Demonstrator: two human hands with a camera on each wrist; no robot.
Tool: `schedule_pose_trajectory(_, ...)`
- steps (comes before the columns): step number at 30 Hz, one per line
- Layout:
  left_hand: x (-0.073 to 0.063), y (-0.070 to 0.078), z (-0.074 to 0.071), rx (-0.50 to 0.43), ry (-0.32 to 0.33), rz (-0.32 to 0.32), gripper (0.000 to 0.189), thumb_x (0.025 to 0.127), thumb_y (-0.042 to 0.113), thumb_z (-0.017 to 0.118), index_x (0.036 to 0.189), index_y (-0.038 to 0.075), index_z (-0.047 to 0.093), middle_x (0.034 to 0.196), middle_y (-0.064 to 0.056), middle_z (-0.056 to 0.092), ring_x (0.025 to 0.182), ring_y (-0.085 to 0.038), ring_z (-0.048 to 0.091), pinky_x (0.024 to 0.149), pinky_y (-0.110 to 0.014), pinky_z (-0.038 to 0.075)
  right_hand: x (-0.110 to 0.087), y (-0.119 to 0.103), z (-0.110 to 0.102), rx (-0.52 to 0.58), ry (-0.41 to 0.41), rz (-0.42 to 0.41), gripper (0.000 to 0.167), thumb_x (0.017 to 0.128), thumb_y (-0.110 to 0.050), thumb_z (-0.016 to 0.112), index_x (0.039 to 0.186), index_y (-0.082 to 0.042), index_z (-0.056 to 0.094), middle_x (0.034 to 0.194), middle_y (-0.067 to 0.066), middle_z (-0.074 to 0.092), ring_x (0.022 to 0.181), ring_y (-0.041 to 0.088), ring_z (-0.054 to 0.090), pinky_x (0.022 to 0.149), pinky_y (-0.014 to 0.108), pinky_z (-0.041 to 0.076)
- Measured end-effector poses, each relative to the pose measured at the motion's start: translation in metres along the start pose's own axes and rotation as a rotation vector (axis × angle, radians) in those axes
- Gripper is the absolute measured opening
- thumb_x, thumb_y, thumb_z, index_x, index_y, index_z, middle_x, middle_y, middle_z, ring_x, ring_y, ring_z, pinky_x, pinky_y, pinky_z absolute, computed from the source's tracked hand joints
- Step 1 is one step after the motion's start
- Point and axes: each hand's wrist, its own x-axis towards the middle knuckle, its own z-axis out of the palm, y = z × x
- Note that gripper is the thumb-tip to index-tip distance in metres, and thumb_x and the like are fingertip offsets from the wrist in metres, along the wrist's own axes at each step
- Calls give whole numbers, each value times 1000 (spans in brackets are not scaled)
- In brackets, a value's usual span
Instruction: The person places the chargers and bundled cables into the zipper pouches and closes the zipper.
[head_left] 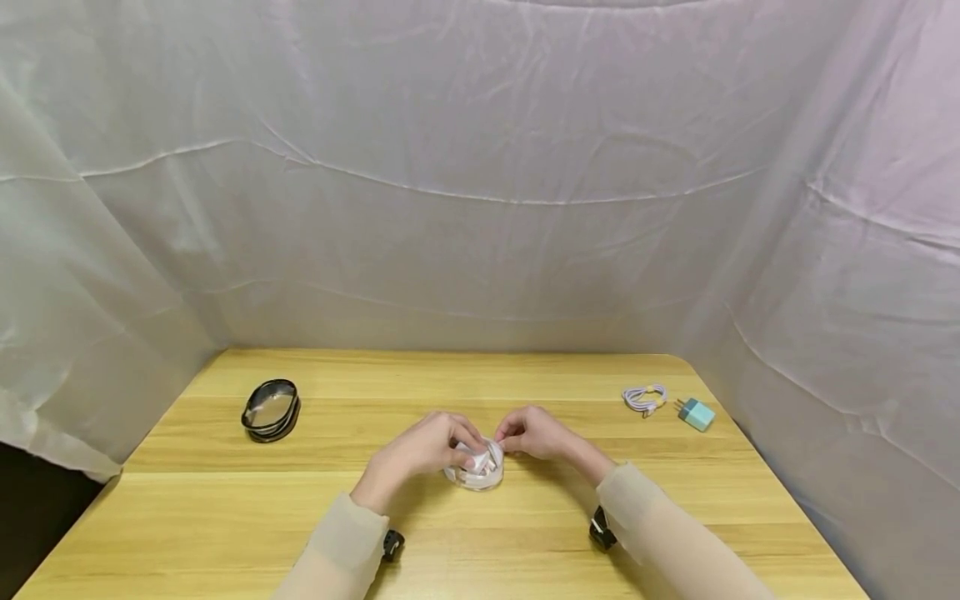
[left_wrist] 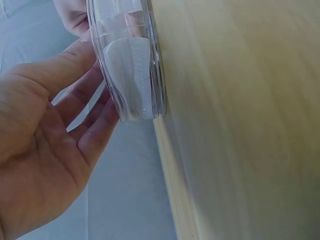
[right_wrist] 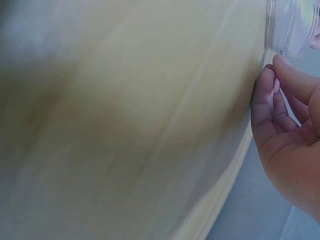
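Observation:
A small round clear plastic case (head_left: pixel 480 480) with a pale rim lies flat on the wooden table, in front of the person. Through its wall in the left wrist view shows a white, rounded item (left_wrist: pixel 131 75), its kind unclear. The left hand (head_left: pixel 427 443) holds the case from the left, fingers over the top and thumb at the near side. At the right edge of the case, the right hand (head_left: pixel 536 433) pinches with thumb and forefinger, its fingertips (right_wrist: pixel 281 62) right at the rim. What lies between those fingertips is mostly hidden.
A similar round clear case with black edging (head_left: pixel 272 410) stands at the back left of the table (head_left: pixel 360 383). Toward the back right lie a coiled pale cable (head_left: pixel 643 398) with yellow ties and a teal plug adapter (head_left: pixel 696 414). Grey cloth (head_left: pixel 480 250) hangs behind and beside the table.

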Motion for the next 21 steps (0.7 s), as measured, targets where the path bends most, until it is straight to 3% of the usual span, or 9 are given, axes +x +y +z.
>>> schedule_pose_trajectory(12,1,-1,1,-22,1,-50,18,85,8,84,103,12,83,118,-2,75,115,-26,67,105,-50,52,-7,-1,-1,-3,-15,-2,4,94,-3,74,94,1,75,81,0,70,69,10,57,60,19,49)
schedule_pose_trajectory(21,0,-1,1,-22,3,-49,18,85,8,84,103,12,83,118,-2,75,115,-26,67,105,-50,52,-12,0,-2,-5,-31,-11,6,92,-6,77,95,-2,76,83,2,72,70,10,58,62,20,50)
